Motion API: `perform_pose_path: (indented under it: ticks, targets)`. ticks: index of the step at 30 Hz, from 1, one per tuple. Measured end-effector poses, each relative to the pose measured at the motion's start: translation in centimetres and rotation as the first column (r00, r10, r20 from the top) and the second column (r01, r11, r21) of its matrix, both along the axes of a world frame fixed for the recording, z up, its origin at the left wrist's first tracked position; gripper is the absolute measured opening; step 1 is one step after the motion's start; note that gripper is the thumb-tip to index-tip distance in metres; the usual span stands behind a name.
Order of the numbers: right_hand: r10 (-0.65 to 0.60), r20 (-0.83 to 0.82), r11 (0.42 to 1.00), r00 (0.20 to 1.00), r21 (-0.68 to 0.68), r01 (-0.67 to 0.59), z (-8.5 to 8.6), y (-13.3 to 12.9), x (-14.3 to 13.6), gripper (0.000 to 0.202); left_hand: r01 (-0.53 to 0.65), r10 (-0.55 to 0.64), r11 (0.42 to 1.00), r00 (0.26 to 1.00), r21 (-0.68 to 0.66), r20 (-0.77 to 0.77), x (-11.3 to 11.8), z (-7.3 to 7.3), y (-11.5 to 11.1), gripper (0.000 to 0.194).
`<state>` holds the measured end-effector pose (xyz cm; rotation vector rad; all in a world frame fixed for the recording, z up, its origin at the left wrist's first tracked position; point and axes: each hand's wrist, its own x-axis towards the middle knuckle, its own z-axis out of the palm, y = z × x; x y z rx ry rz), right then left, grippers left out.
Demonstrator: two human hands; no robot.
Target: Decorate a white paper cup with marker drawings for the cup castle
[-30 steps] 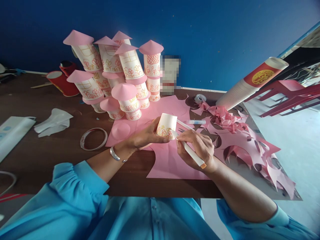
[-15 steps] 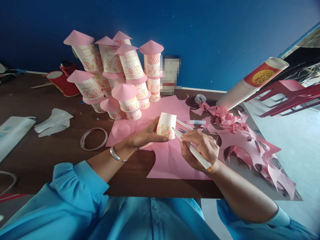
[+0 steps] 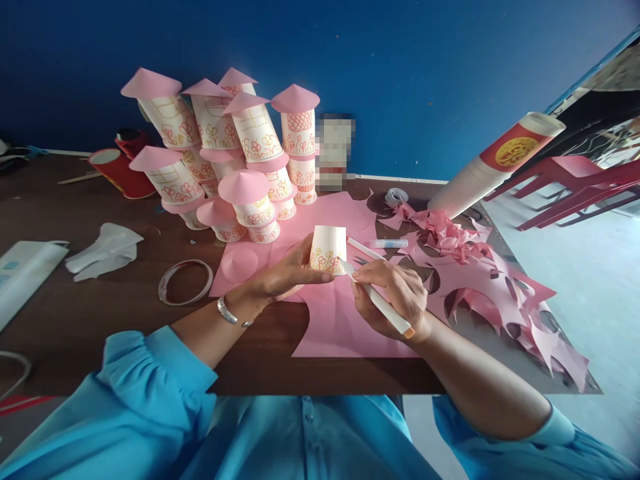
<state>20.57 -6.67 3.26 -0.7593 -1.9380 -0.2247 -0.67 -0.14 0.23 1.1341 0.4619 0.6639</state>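
My left hand (image 3: pixel 287 275) is wrapped round a white paper cup (image 3: pixel 329 241), held with its wide rim down. Red and yellow flowers are drawn around its lower part. My right hand (image 3: pixel 400 293) grips a white marker pen (image 3: pixel 387 312) with an orange end, and its tip meets the cup's lower right side. A second slim white pen (image 3: pixel 367 249) with a red end juts out past the fingers of that hand. Under both hands lies a pink paper sheet (image 3: pixel 330 330).
Stacked decorated cups with pink cone roofs (image 3: pixel 245 187) stand at back left. A tape roll (image 3: pixel 185 282) and crumpled white paper (image 3: pixel 106 252) lie left. To the right are a glue stick (image 3: pixel 389 244), pink paper scraps (image 3: pixel 493 287) and a leaning stack of cups (image 3: pixel 470 183).
The marker's tip has shifted slightly down and left along the cup's side, with my right hand following. My left hand keeps its hold on the cup. The whole view has shifted slightly.
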Motion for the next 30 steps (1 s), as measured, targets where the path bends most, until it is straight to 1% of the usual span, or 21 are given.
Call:
perform_pose_path:
  ticks: [5,10,14,17,23,30]
  targets:
    - [0.007,0.001,1.0,1.0,-0.012,-0.007,-0.24,-0.03,-0.01,0.018,-0.016,0.017,1.0,1.0,0.027,-0.027,-0.02,-0.13,0.09,0.073]
    - [0.025,0.021,0.999,0.999,-0.029,-0.025,-0.47,0.04,0.01,0.018,-0.022,0.023,0.999,0.999,0.044,-0.026,0.11,0.21,0.01,0.073]
    - [0.024,0.028,0.999,0.999,-0.03,-0.023,-0.59,0.14,0.1,0.02,-0.012,0.014,0.999,0.999,0.047,-0.031,0.14,0.42,-0.05,0.078]
    - [0.017,0.03,0.999,0.999,-0.043,-0.015,-0.55,0.13,0.13,0.02,-0.006,0.007,0.999,1.0,0.05,-0.025,0.16,0.34,0.04,0.08]
    - [0.008,0.031,0.999,0.999,-0.051,-0.007,-0.38,-0.06,0.03,0.019,-0.024,0.024,0.998,1.0,0.058,0.002,0.22,-0.05,0.22,0.077]
    - [0.014,0.026,0.998,1.0,-0.056,-0.012,-0.57,-0.09,-0.03,0.021,-0.023,0.023,0.998,1.0,0.055,-0.008,0.21,-0.02,0.2,0.078]
